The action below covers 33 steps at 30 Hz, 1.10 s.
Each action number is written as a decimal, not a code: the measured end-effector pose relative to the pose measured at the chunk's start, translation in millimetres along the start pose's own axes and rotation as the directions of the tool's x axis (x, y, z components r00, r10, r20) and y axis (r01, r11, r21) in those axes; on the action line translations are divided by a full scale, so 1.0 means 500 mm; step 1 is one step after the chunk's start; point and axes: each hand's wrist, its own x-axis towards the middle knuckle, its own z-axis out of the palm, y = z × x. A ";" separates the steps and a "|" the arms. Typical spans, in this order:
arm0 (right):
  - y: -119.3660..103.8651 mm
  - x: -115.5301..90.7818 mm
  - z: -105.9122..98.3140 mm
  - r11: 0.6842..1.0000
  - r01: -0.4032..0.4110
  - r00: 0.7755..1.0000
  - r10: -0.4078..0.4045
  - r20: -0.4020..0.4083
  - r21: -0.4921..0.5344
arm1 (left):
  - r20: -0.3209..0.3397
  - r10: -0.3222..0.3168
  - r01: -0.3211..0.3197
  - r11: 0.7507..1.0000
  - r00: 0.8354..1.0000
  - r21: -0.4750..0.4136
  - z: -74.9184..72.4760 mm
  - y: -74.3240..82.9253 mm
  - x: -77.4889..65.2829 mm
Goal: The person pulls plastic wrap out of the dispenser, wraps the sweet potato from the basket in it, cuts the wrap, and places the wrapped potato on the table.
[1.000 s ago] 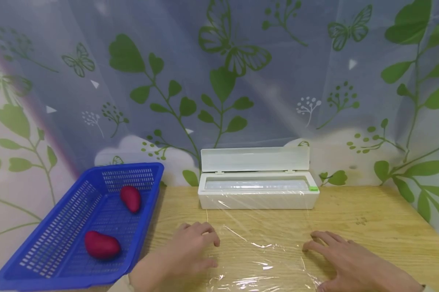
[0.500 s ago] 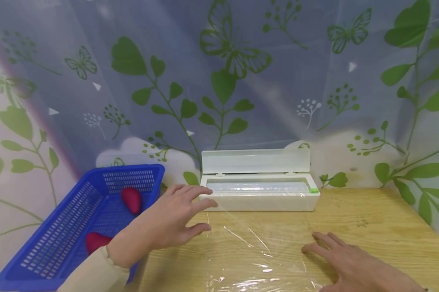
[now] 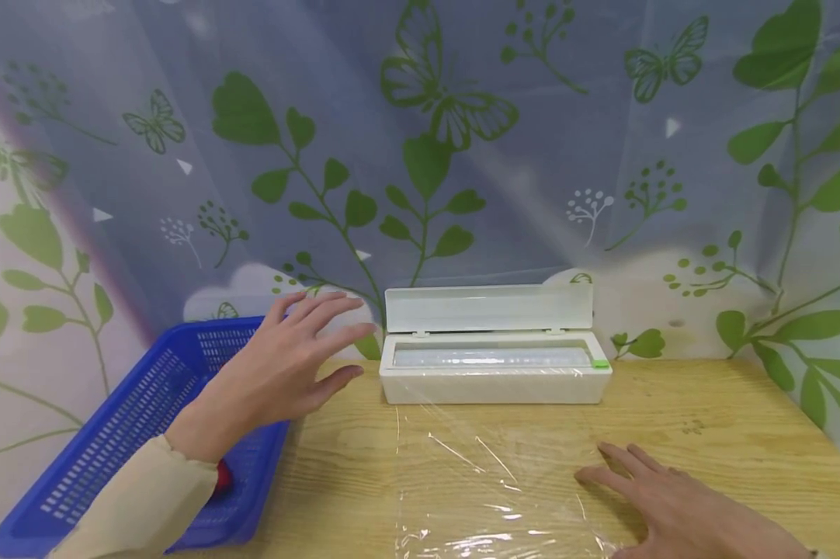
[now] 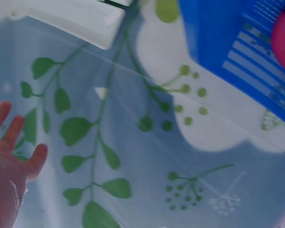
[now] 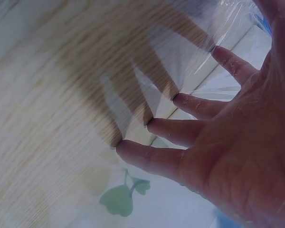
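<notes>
Leafy, butterfly-covered curtain (image 3: 336, 46) hangs behind everything, with a light wood table (image 3: 713, 411) in front of it. Far left there's a blue basket (image 3: 123, 435), the holey plastic kind, and a red lump (image 3: 223, 479) sitting inside, half hidden by a cream sleeve (image 3: 140, 497). Out of that sleeve comes the left hand (image 3: 283, 361), up in the air over the basket's right side, palm down, wrist angled away from the body. Fingers are loose and spread, thumb sticking out, holding nothing.

Next along, clear plastic wrap (image 3: 483, 458) lies on the table, shiny and kinda wrinkled near the front. It runs down over the front of a white box (image 3: 490, 388) that has a roll (image 3: 490, 357) inside, its lid (image 3: 490, 309) tipped up and back, and a green tab (image 3: 601, 363) at the right end.

Furthest right, the right hand (image 3: 685, 505) is down low by the wrap's right edge, fingers fanned, not gripping anything. Fingertips are touching down; on wrap or bare wood, can't tell.
</notes>
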 end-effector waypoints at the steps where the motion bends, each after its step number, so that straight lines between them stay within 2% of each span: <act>1: 0.000 0.000 0.000 1.000 0.000 1.000 0.000 -0.001 0.000 | -0.009 0.006 -0.005 1.000 1.000 0.016 0.002 -0.007 -0.003; 11: -0.004 -0.004 -0.003 1.000 -0.017 1.000 0.016 0.006 0.010 | -0.065 0.047 -0.041 0.995 0.997 0.090 0.025 -0.072 -0.032; 14: -0.004 -0.003 -0.005 1.000 -0.022 1.000 0.022 0.017 0.022 | -0.092 0.061 -0.050 0.992 0.994 0.117 0.036 -0.093 -0.046; 19: -0.004 -0.003 -0.005 1.000 -0.003 1.000 0.003 0.017 0.030 | -0.099 0.065 -0.049 0.987 0.993 0.154 0.051 -0.124 -0.074; 25: -0.008 -0.005 -0.005 1.000 0.012 1.000 -0.012 -0.006 0.014 | -0.178 0.065 -0.039 0.988 0.982 0.149 0.068 -0.147 -0.094; 29: -0.010 -0.006 -0.004 1.000 -0.002 1.000 0.002 -0.015 0.016 | -0.172 0.047 -0.022 0.989 0.984 0.145 0.081 -0.163 -0.109; 33: -0.009 -0.005 -0.004 0.998 -0.024 1.000 0.024 -0.003 0.054 | -0.152 0.027 -0.004 0.989 0.988 0.150 0.098 -0.181 -0.138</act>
